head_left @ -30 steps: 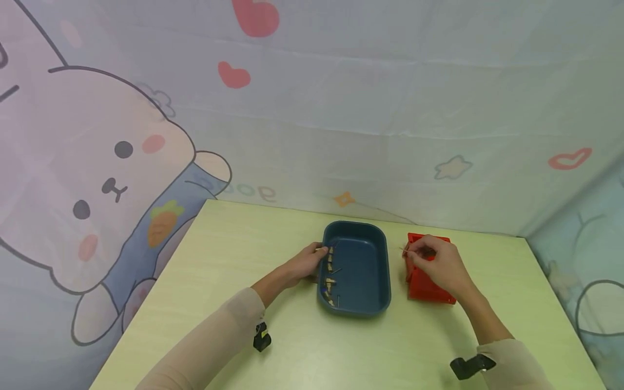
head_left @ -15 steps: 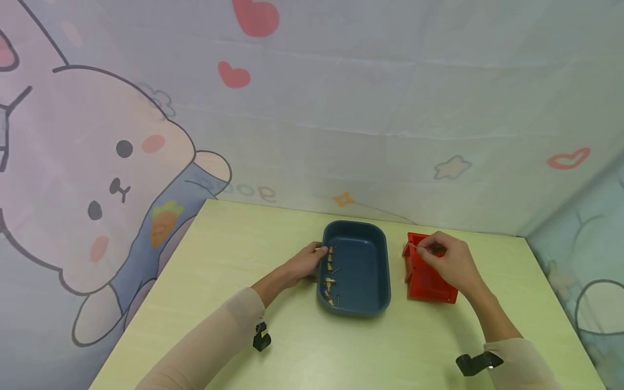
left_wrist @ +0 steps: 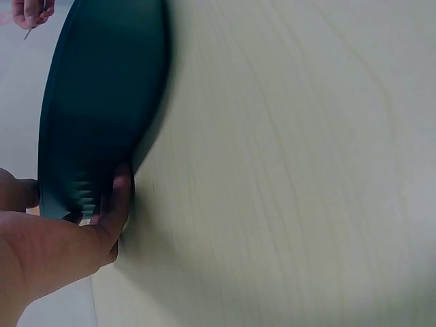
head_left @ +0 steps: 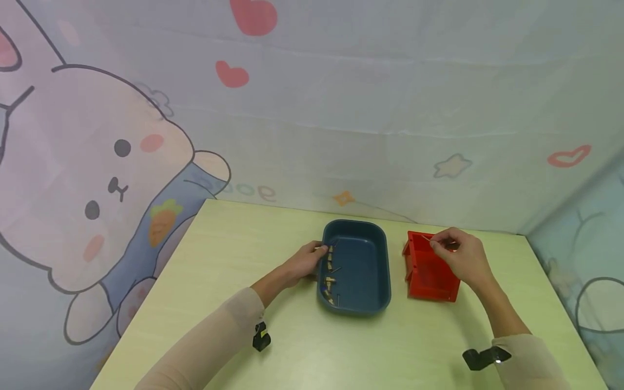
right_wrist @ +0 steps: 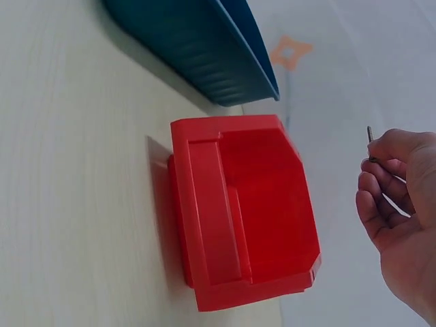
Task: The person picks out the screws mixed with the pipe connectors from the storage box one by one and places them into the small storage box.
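Note:
My left hand (head_left: pixel 305 260) grips the left rim of a dark blue plastic tray (head_left: pixel 363 271), fingers outside and thumb over the edge. Along the tray's left side lie several small brass-coloured pieces (head_left: pixel 329 281) and thin screws (head_left: pixel 338 299). Over the far part of a red open bin (head_left: pixel 431 276), my right hand (head_left: pixel 463 257) pinches a thin screw (right_wrist: pixel 370 134) between thumb and forefinger. In the right wrist view the screw points up from the fingertips, its thread faintly visible, and the hand stands apart from the bin.
The red bin stands to the right of the tray with a narrow gap between them. Both are on a pale wood-grain table (head_left: pixel 292 346), whose back edge meets a printed cloth backdrop (head_left: pixel 341 135).
My right hand has moved to the right with the screw, from the bin's left edge to over its far right part, uncovering more of the inside. My left hand keeps its grip.

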The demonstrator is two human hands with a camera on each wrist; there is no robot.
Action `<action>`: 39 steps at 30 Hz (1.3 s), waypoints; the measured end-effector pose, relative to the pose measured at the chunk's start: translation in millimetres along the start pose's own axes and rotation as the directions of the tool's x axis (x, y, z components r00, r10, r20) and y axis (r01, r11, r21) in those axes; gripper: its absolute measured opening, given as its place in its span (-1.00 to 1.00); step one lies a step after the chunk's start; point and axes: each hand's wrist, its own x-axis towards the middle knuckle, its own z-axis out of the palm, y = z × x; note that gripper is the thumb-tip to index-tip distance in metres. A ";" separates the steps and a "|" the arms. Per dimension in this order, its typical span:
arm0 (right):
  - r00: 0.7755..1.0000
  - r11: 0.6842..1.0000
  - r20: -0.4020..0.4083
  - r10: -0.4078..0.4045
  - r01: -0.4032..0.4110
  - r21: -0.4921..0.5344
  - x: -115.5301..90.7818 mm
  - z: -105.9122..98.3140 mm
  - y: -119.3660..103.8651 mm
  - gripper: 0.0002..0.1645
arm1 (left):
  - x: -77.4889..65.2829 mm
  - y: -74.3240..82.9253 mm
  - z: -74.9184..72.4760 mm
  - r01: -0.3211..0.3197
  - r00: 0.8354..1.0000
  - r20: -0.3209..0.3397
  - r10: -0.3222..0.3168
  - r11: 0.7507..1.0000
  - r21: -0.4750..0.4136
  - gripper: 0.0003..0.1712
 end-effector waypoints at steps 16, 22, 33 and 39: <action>0.998 1.000 -0.056 -0.006 0.007 0.014 4.0 2.3 11.2 -0.89 | 1.0 0.4 4.5 -0.057 0.991 -0.120 0.052 0.998 -0.033 -0.37; 0.999 0.999 -0.031 0.021 -0.021 0.025 2.6 5.2 13.2 -0.91 | 3.3 0.1 0.3 -0.047 0.995 -0.094 0.042 0.998 -0.048 -0.36; 0.997 0.997 0.010 0.080 -0.080 0.007 -0.1 13.5 20.3 -0.91 | 6.8 0.7 -2.1 -0.048 0.999 -0.029 0.046 0.995 -0.082 -0.38; 0.994 0.994 0.045 0.104 -0.105 0.014 -0.9 18.2 21.4 -0.87 | 6.6 0.7 -3.3 -0.048 0.998 -0.030 0.046 0.997 -0.067 -0.38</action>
